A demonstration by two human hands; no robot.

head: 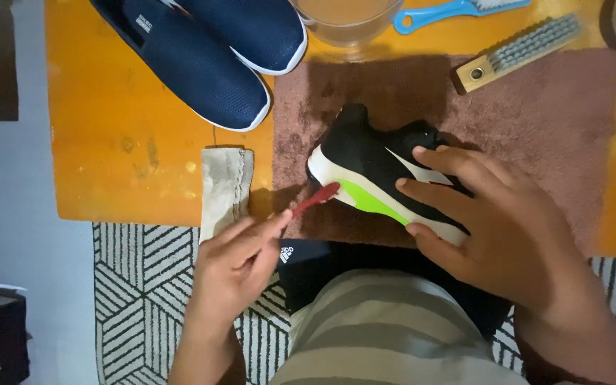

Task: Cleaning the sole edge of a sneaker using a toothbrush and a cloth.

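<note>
A black sneaker [372, 157] with a white sole and a green patch lies on its side on a brown towel [536, 121]. My right hand [479, 214] is shut on the sneaker, fingers spread over its side and sole. My left hand [240, 257] grips a red toothbrush [316, 198], whose bristle end touches the sneaker's white sole near the heel.
A pair of navy slip-on shoes [208, 50] lies at the back left on the orange table [122, 142]. A clear bowl of water [347, 18], a blue brush [458, 11] and a wooden brush [518, 50] sit at the back. A dirty rag [226, 189] hangs at the table edge.
</note>
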